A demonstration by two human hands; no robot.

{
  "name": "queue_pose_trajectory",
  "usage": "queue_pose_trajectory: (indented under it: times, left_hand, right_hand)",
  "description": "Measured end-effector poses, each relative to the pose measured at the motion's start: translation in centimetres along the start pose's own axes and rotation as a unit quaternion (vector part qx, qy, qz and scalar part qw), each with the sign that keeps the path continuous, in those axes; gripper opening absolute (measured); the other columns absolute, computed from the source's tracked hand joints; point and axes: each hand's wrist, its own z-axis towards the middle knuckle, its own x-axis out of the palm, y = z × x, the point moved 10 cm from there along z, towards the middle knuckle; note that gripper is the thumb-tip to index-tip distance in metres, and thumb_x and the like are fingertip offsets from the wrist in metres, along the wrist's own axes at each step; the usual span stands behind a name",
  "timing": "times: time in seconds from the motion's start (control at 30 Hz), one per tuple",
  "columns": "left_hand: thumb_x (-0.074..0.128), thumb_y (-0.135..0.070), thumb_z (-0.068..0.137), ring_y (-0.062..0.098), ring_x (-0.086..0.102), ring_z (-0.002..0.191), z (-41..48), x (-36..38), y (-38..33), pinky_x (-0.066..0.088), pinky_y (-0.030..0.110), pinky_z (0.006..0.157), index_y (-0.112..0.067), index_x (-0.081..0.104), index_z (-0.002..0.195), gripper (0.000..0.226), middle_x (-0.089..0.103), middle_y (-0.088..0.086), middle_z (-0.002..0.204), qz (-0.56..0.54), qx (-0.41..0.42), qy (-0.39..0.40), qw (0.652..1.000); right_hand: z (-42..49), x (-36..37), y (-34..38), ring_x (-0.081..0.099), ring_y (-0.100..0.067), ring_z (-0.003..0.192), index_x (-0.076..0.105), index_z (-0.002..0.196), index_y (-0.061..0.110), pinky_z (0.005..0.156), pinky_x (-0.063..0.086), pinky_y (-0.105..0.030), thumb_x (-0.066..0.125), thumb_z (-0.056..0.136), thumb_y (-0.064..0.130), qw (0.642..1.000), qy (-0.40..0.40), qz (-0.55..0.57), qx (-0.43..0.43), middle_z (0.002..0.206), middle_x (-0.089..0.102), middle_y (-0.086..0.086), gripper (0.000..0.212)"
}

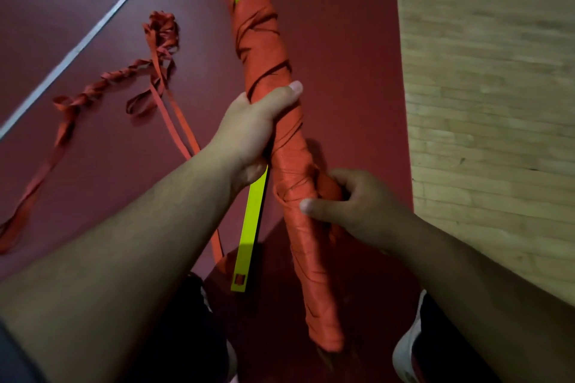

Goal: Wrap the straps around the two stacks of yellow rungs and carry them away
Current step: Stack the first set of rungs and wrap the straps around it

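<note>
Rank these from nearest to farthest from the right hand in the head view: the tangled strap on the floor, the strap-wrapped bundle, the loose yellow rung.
1. strap-wrapped bundle: gripped by the right hand at its lower half.
2. loose yellow rung: just left of the bundle, below the left hand.
3. tangled strap: on the floor, far upper left.

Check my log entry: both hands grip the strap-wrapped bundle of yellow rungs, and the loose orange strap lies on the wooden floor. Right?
No: the head view shows the loose orange strap lying on the red floor, not the wooden floor. The left hand and right hand do grip the strap-wrapped bundle.
</note>
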Motion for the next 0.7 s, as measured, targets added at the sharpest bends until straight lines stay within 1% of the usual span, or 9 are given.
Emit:
queue_pose_trajectory:
  times: [0.07, 0.17, 0.23, 0.3, 0.37, 0.47, 0.53, 0.6, 0.7]
  left_hand:
    - [0.069, -0.015, 0.091, 0.015, 0.063, 0.051, 0.1, -0.7, -0.1, 0.051, 0.026, 0.05, -0.01, 0.062, 0.087, 0.009, 0.065, 0.002, 0.058, 0.01, -0.003, -0.018, 1.0]
    - [0.07, -0.017, 0.09, 0.015, 0.062, 0.053, 0.3, -1.1, -0.4, 0.051, 0.026, 0.052, -0.011, 0.062, 0.086, 0.01, 0.064, 0.003, 0.061, 0.032, 0.001, -0.02, 0.999]
    - [0.071, -0.017, 0.09, 0.016, 0.061, 0.056, 0.6, -1.0, -0.5, 0.051, 0.027, 0.057, -0.013, 0.062, 0.087, 0.01, 0.062, 0.002, 0.063, 0.053, 0.004, -0.004, 0.999]
    - [0.072, -0.017, 0.089, 0.015, 0.062, 0.058, 0.7, -1.0, -0.8, 0.051, 0.028, 0.058, -0.013, 0.063, 0.091, 0.011, 0.063, -0.001, 0.063, 0.077, 0.012, 0.002, 0.997]
    - [0.075, -0.017, 0.087, 0.014, 0.064, 0.057, 0.7, -1.2, -1.1, 0.052, 0.027, 0.057, -0.012, 0.064, 0.094, 0.014, 0.065, -0.003, 0.062, 0.103, 0.023, -0.009, 0.994]
    - [0.076, -0.018, 0.087, 0.015, 0.065, 0.06, 0.5, -1.0, -1.2, 0.054, 0.029, 0.057, -0.012, 0.066, 0.09, 0.012, 0.066, -0.001, 0.063, 0.123, 0.04, -0.022, 0.991]
    - [0.076, -0.02, 0.088, 0.021, 0.065, 0.066, 0.5, -0.7, -1.1, 0.059, 0.038, 0.064, -0.01, 0.066, 0.092, 0.015, 0.065, 0.003, 0.07, 0.122, 0.054, -0.021, 0.991]
    - [0.078, -0.022, 0.087, 0.023, 0.068, 0.073, 0.7, -1.1, -0.7, 0.059, 0.04, 0.067, -0.001, 0.063, 0.11, 0.035, 0.067, 0.008, 0.081, 0.099, 0.049, -0.041, 0.993]
    - [0.081, -0.018, 0.077, 0.024, 0.071, 0.079, 1.0, -0.5, 0.2, 0.059, 0.039, 0.07, 0.003, 0.049, 0.131, 0.066, 0.068, 0.015, 0.097, 0.034, -0.001, -0.021, 0.999]
  right_hand:
    - [-0.1, 0.2, 0.2, 0.055, -0.019, 0.063, 0.063, 0.082, 0.004, 0.06, 0.048, -0.041, 0.084, 0.069, 0.036, 1.0, 0.006, -0.015, -0.009, 0.068, 0.06, -0.011, 0.04]
    - [-0.1, -0.5, 1.0, 0.054, -0.017, 0.064, 0.065, 0.085, 0.008, 0.063, 0.051, -0.051, 0.076, 0.063, 0.06, 0.996, -0.042, -0.073, -0.036, 0.075, 0.062, -0.02, 0.058]
    - [-0.1, -1.3, 1.7, 0.053, -0.021, 0.065, 0.065, 0.085, 0.005, 0.066, 0.049, -0.055, 0.069, 0.066, 0.071, 0.996, -0.067, -0.042, -0.042, 0.077, 0.063, -0.024, 0.068]
    - [0.0, -1.6, 1.5, 0.056, -0.026, 0.07, 0.067, 0.084, 0.004, 0.068, 0.048, -0.053, 0.066, 0.074, 0.064, 0.998, -0.057, 0.024, -0.027, 0.081, 0.068, -0.026, 0.061]
    - [0.0, -1.0, 1.3, 0.056, -0.029, 0.071, 0.068, 0.082, 0.005, 0.067, 0.044, -0.048, 0.068, 0.075, 0.051, 0.999, -0.027, 0.014, -0.02, 0.083, 0.068, -0.03, 0.047]
    - [-0.4, -0.4, 0.7, 0.055, -0.022, 0.052, 0.057, 0.07, 0.008, 0.053, 0.052, -0.041, 0.074, 0.084, 0.037, 0.999, -0.015, -0.036, 0.002, 0.057, 0.059, -0.005, 0.036]
    - [-0.8, -0.5, 1.0, 0.055, -0.011, 0.043, 0.053, 0.067, 0.014, 0.045, 0.045, -0.026, 0.076, 0.083, 0.04, 0.996, -0.036, -0.085, 0.008, 0.049, 0.054, 0.006, 0.038]
    - [-1.0, -0.5, 1.3, 0.056, -0.007, 0.047, 0.055, 0.072, 0.016, 0.046, 0.042, -0.024, 0.081, 0.071, 0.051, 0.988, -0.055, -0.142, -0.005, 0.056, 0.06, 0.007, 0.044]
    - [-1.1, -0.6, 1.4, 0.06, -0.01, 0.067, 0.061, 0.09, 0.022, 0.06, 0.047, -0.031, 0.081, 0.061, 0.061, 0.966, -0.094, -0.239, -0.02, 0.079, 0.067, 0.007, 0.053]
